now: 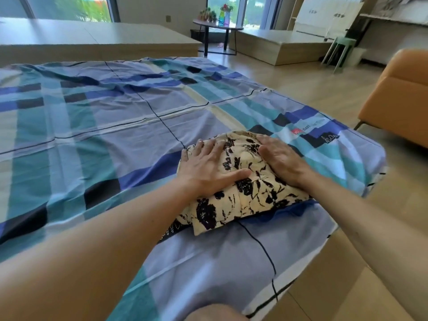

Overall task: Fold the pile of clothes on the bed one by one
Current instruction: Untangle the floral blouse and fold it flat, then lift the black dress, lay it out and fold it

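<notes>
The left grip is lying flat with its fingers straight and spread, pressing down on the folded floral garment. The right grip is pressing on the same bundle palm down, its fingers relaxed and clasping nothing. The cream garment with its black flower print is sitting as a thick folded bundle near the right front corner of the bed, on the blue checked sheet. An orange sofa is standing off the bed's right side.
</notes>
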A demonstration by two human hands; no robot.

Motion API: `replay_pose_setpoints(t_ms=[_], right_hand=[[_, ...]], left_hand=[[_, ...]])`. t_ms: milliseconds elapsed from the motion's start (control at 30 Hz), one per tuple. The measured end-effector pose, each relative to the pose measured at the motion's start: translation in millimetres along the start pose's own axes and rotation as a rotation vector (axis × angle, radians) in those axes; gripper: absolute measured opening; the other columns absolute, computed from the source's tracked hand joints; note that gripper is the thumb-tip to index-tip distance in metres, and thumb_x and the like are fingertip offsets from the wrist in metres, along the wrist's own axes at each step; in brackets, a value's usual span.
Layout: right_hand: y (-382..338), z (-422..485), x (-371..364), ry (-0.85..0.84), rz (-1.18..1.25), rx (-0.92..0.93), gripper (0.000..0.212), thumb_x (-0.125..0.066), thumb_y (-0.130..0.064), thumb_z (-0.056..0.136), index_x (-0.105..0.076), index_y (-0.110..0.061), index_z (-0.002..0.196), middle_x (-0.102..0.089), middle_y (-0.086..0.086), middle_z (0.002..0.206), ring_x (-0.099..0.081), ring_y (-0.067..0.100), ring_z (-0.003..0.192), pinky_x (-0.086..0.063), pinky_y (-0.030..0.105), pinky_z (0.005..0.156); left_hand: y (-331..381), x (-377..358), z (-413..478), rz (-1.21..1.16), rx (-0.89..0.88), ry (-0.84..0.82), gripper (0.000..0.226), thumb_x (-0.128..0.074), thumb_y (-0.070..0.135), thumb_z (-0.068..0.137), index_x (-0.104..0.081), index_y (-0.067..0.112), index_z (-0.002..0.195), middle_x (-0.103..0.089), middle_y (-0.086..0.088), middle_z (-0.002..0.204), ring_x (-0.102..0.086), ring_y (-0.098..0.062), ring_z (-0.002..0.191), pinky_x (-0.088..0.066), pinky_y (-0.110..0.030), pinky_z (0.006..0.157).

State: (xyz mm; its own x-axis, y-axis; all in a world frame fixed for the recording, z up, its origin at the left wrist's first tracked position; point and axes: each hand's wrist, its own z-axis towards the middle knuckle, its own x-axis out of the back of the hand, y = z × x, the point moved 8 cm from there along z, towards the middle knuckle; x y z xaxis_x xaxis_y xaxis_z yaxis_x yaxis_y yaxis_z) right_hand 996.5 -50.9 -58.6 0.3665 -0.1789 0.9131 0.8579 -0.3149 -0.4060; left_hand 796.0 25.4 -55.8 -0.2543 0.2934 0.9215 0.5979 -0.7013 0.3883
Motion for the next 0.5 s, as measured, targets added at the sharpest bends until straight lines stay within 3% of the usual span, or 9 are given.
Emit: replay_pose_setpoints(t_ms=[133,200,267,367,433,500], right_hand=[[-10.3,-9.9,11.1,0.031,-0.037,-0.014,0.087,-0.004,-0.088,0.083,-0.018,-0.042,0.156,-0.019,-0.009,0.166,-0.014,0.013,0.153,-0.012,0.057,0.123],[-27.2,-14.5,25.4,0.018,-0.077,-0.033,0.082,-0.011,-0.083,0.089,-0.021,-0.038,0.157,-0.023,-0.007,0.164,-0.021,0.018,0.152,-0.008,0.058,0.123],[-55.9,-18.6,45.1,0.094,-0.062,-0.016,0.072,-0.028,-0.070,0.097,-0.025,-0.031,0.157,-0.030,-0.001,0.162,-0.030,0.026,0.148,-0.014,0.057,0.122],[-132.0,-28.7,60.6,0.231,0.158,0.112,0.065,-0.051,-0.052,0.099,-0.034,-0.024,0.154,-0.045,0.002,0.154,-0.044,0.025,0.139,-0.032,0.043,0.114],[-190.1,-37.7,52.9,0.228,0.329,0.204,0.060,-0.059,-0.038,0.098,-0.040,-0.022,0.152,-0.051,-0.001,0.150,-0.048,0.017,0.136,-0.036,0.040,0.112],[-244.8,-46.3,38.2,0.198,0.461,0.278,0.058,-0.065,-0.032,0.095,-0.045,-0.021,0.148,-0.055,-0.004,0.145,-0.050,0.009,0.133,-0.038,0.038,0.113]], left_hand=[[3.8,15.7,-3.4,0.005,-0.014,0.007,0.129,-0.016,0.106,0.053,-0.003,0.035,0.160,-0.003,0.007,0.169,0.000,-0.022,0.156,-0.002,-0.056,0.124],[5.7,36.2,-11.3,-0.038,-0.035,0.033,0.123,-0.033,0.102,0.060,-0.019,0.031,0.159,-0.021,0.002,0.166,-0.020,-0.025,0.152,-0.017,-0.054,0.123],[5.8,64.4,-26.2,-0.167,-0.073,0.077,0.113,-0.050,0.091,0.067,-0.030,0.024,0.155,-0.037,-0.002,0.158,-0.038,-0.025,0.143,-0.031,-0.051,0.118],[-14.7,116.4,-63.8,-0.315,-0.103,0.203,0.097,-0.067,0.073,0.076,-0.038,0.019,0.151,-0.046,-0.001,0.152,-0.044,-0.018,0.137,-0.036,-0.040,0.115],[-37.1,150.4,-97.2,-0.342,-0.095,0.294,0.094,-0.069,0.072,0.074,-0.044,0.017,0.146,-0.054,0.000,0.144,-0.050,-0.014,0.131,-0.041,-0.036,0.110],[-64.2,177.3,-134.1,-0.367,-0.055,0.370,0.079,-0.074,0.058,0.079,-0.050,0.015,0.141,-0.061,0.000,0.137,-0.056,-0.012,0.125,-0.045,-0.038,0.108]])
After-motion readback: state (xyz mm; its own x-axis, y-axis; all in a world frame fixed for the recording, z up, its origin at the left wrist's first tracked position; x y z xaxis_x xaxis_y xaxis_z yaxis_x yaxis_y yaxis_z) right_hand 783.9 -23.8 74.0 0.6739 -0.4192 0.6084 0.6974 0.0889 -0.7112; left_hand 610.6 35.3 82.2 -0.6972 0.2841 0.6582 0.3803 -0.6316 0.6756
